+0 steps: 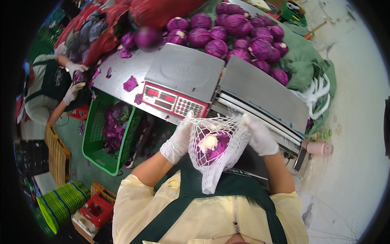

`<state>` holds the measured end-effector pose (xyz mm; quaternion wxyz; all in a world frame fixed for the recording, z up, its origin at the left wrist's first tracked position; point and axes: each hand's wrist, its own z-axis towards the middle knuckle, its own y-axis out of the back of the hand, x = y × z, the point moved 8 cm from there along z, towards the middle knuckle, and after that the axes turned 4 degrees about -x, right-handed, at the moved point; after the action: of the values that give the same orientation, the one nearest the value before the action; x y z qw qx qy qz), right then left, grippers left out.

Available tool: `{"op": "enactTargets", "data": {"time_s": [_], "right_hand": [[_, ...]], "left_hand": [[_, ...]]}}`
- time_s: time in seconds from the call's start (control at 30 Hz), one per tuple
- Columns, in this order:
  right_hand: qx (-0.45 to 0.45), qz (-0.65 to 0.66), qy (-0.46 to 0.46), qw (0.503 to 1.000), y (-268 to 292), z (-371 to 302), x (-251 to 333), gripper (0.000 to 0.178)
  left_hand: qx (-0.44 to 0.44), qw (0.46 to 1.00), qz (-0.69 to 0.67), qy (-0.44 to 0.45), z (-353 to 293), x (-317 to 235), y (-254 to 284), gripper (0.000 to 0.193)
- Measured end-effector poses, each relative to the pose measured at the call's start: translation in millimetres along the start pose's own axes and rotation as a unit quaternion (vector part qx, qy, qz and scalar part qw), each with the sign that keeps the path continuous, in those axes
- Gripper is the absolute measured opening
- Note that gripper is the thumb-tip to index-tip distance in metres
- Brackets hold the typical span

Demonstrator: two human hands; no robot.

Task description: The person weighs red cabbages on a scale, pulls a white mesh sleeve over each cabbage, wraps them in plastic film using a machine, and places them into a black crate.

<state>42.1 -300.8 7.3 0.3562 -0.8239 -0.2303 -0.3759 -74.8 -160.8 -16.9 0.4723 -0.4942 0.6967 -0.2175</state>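
A white mesh bag [210,181] hangs in front of my apron, with a red cabbage [210,146] inside it, its pale cut stem facing up. At the left of the bag's mouth, my gloved left hand [180,138] is closed on the netting. My gloved right hand [261,135] grips the opposite side of the mouth, so the mesh is stretched between the two. Just beyond the bag lies a scale [185,73] with a red front panel. A wrapping machine [262,95] with a flat metal top stands right of the scale.
Red cabbages [239,25] are piled at the back on green cloth. At left, a co-worker [48,89] trims a cabbage above a green crate [129,150] of leaves. White mesh bags [319,95] hang at the right edge, above a pink bottle [319,148].
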Motion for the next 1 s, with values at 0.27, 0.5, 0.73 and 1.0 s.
{"op": "enactTargets", "data": {"time_s": [0.27, 0.5, 0.73, 1.0], "right_hand": [[-0.026, 0.246, 0.051, 0.968, 16, -84, -20, 0.054], [0.005, 0.29, 0.108, 0.951, 85, -113, -7, 0.066], [0.101, 0.298, 0.079, 0.946, 77, -115, -20, 0.074], [0.116, 0.355, 0.056, 0.926, 88, -100, -35, 0.058]], "left_hand": [[0.007, 0.998, -0.063, -0.017, 28, 68, -62, 0.029], [0.126, 0.852, 0.429, -0.272, -21, 61, -146, 0.045], [0.106, 0.968, 0.226, 0.013, -32, 75, -149, 0.044], [0.23, 0.794, 0.519, 0.216, -52, 76, -168, 0.027]]}}
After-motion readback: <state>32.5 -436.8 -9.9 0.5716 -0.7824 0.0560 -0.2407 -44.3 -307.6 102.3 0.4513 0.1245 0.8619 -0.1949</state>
